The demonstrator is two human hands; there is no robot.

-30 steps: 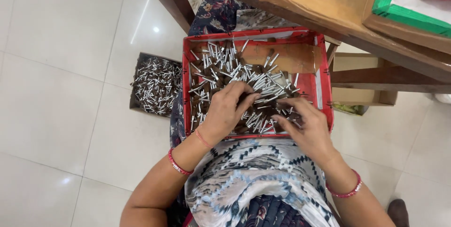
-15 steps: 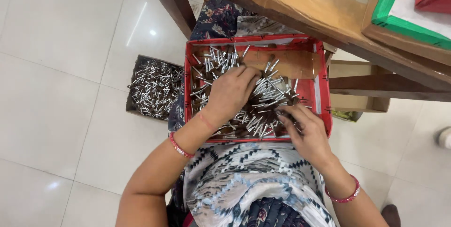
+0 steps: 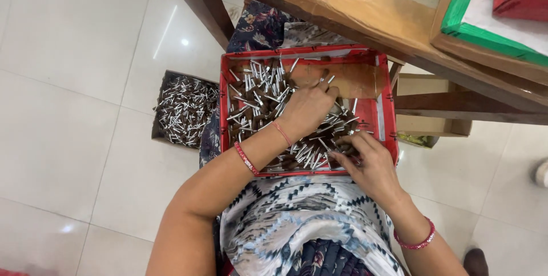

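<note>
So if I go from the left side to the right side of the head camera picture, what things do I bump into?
Brown box of little silver sticks on the floor → left hand in the red box → right hand → plain cardboard box under the table.

A rectangular red cardboard box [image 3: 383, 117] rests on the lap, filled with small silver-tipped brown sticks [image 3: 257, 93]. A smaller brown carton [image 3: 161, 102] sits on the floor to its left. A plain tan box [image 3: 425, 85] stands under the bench [image 3: 365, 7].
</note>
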